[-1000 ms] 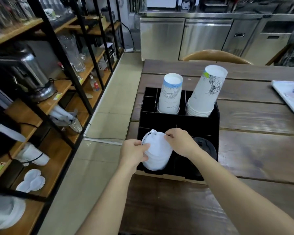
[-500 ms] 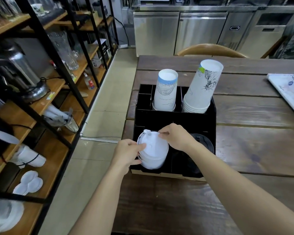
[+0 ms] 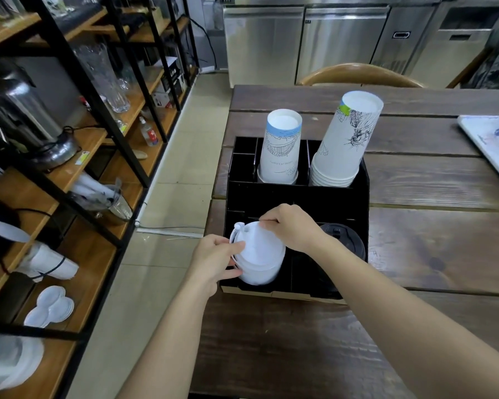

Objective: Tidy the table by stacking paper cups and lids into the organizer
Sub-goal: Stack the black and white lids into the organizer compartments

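White lids point(image 3: 258, 256) sit stacked in the organizer point(image 3: 297, 203)'s front-left slot on the bench point(image 3: 415, 240); your left hand point(image 3: 213, 262) clasps the stack's side to steady it, while your right hand point(image 3: 293, 227) pinches the top rim, likely seating it.

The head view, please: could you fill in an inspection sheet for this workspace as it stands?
Surface: dark wooden plank table, bare in front of the organizer.
Job's things: black organizer at the table's left edge; two upside-down cup stacks in its back slots, the small stack and the tall stack; white lids in the front left slot; black lids in the front right.
Clutter: white sheet at the far right edge.
Grippers: left hand and right hand both grip the white lids.
Cables: a cord on the floor by the shelves.
Surroundings: shelves to the left, steel cabinets behind, a chair back.
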Action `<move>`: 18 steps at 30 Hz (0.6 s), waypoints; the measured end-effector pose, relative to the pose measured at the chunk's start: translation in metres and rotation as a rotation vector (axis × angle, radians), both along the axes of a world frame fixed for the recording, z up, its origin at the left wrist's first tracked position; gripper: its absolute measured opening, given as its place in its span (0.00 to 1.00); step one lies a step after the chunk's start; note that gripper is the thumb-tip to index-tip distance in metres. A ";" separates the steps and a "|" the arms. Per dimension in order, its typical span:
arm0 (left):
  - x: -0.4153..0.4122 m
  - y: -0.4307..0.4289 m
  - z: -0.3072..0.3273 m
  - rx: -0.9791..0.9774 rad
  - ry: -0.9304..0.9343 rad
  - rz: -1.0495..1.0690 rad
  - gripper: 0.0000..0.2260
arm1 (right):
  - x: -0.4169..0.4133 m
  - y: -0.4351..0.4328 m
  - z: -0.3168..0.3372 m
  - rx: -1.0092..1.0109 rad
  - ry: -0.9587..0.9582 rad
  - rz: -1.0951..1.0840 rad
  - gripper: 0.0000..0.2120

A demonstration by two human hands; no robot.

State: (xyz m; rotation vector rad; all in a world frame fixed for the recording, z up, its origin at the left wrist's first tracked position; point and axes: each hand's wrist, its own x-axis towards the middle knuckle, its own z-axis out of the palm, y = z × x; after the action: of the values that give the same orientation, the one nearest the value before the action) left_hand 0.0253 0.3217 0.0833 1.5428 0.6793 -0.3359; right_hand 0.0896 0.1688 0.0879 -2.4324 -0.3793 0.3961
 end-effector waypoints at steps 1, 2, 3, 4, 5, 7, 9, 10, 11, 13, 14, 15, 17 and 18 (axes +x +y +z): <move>0.000 -0.001 -0.001 0.037 -0.014 -0.008 0.06 | 0.001 0.001 0.000 -0.004 0.011 -0.004 0.21; 0.000 -0.002 -0.002 0.077 -0.030 -0.018 0.07 | 0.002 0.001 -0.001 -0.011 0.022 -0.006 0.20; 0.000 -0.003 -0.002 0.112 -0.044 -0.030 0.08 | 0.003 0.002 -0.001 -0.019 0.039 -0.012 0.18; 0.000 -0.003 -0.003 0.141 -0.056 -0.041 0.08 | 0.005 0.002 -0.002 -0.033 0.052 -0.021 0.15; 0.000 -0.003 -0.003 0.158 -0.063 -0.051 0.08 | 0.007 0.003 -0.001 -0.046 0.063 -0.031 0.13; 0.002 -0.002 -0.001 0.160 -0.060 -0.064 0.09 | 0.010 0.004 -0.002 -0.054 0.071 -0.041 0.16; 0.004 -0.001 0.001 0.149 -0.048 -0.077 0.09 | 0.011 0.004 -0.002 -0.062 0.072 -0.043 0.21; 0.006 -0.001 0.002 0.149 -0.040 -0.085 0.09 | 0.011 0.004 -0.002 -0.064 0.079 -0.047 0.22; 0.007 -0.001 0.003 0.153 -0.032 -0.095 0.09 | 0.011 0.003 -0.002 -0.060 0.090 -0.055 0.21; 0.009 0.000 0.003 0.172 -0.013 -0.116 0.09 | 0.009 0.002 -0.001 -0.058 0.102 -0.066 0.16; 0.010 0.001 0.002 0.186 -0.006 -0.126 0.10 | 0.007 0.002 0.001 -0.063 0.106 -0.068 0.12; 0.011 0.001 0.002 0.199 -0.004 -0.135 0.10 | 0.006 0.003 0.003 -0.073 0.111 -0.067 0.09; 0.012 0.002 0.002 0.231 -0.002 -0.155 0.10 | 0.002 0.004 0.006 -0.107 0.113 -0.068 0.11; 0.012 0.002 0.002 0.261 0.003 -0.172 0.11 | 0.001 0.004 0.007 -0.132 0.104 -0.065 0.12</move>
State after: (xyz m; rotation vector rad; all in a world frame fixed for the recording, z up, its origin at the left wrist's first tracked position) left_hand 0.0376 0.3241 0.0848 1.8562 0.6120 -0.3899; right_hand 0.0907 0.1726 0.0945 -2.5320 -0.2354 0.5317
